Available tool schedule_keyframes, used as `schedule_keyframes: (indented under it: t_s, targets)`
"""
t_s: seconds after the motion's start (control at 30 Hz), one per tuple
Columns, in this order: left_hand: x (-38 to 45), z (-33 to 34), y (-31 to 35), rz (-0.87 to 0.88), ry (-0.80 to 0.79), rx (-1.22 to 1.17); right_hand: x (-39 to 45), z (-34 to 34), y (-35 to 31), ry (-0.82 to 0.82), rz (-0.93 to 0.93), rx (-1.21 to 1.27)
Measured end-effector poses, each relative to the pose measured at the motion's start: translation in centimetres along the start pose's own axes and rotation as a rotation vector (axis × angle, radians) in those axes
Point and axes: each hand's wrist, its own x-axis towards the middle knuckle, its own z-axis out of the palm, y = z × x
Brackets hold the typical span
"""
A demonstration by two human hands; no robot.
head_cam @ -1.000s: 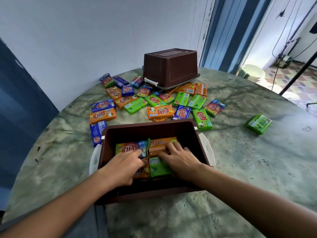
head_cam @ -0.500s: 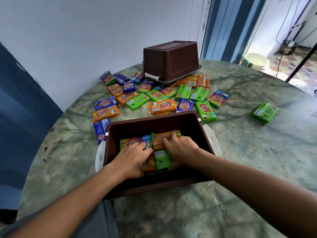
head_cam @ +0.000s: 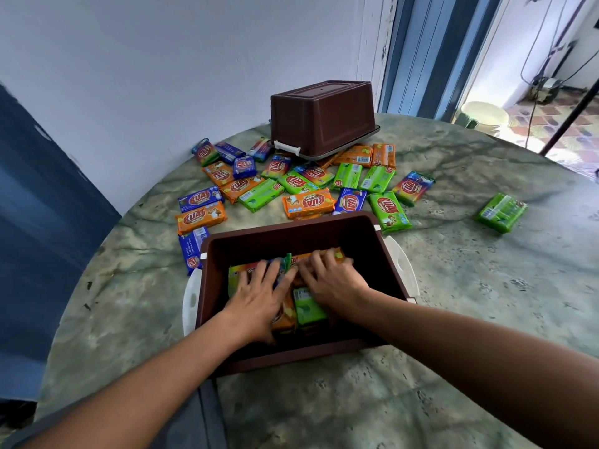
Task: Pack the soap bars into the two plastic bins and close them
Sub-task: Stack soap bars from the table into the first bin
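Note:
An open brown plastic bin with white side handles sits in front of me on the table. Several wrapped soap bars lie inside it, among them a green one. My left hand rests flat on the bars at the bin's left, fingers spread. My right hand presses on the orange bars at the middle, fingers curled over them. A second brown bin stands upside down on its lid at the table's far side. Many loose soap bars in orange, green and blue wrappers lie between the two bins.
A single green soap bar lies apart at the right. The round marbled table meets a white wall at the back. A blue door frame and an open doorway stand at the upper right.
Both hands have slid a little farther into the bin over the packed bars, fingers now more spread. The view has tilted down slightly.

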Motion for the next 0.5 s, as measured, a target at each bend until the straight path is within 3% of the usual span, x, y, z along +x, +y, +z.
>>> schedule_keyframes:
  t_s: [0.33,0.43,0.5]
  targets:
    - [0.4,0.1,0.9,0.006,-0.128,0.001,-0.2,0.4,0.3,-0.027,-0.052,-0.008]
    - [-0.1,-1.2,-0.2,0.043,-0.122,-0.177,-0.6,-0.3,0.5,-0.094,-0.047,0.111]
    - [-0.8,-2.4,-1.3,0.092,-0.019,-0.464,-1.1,-1.8,1.3,-0.146,-0.034,0.270]
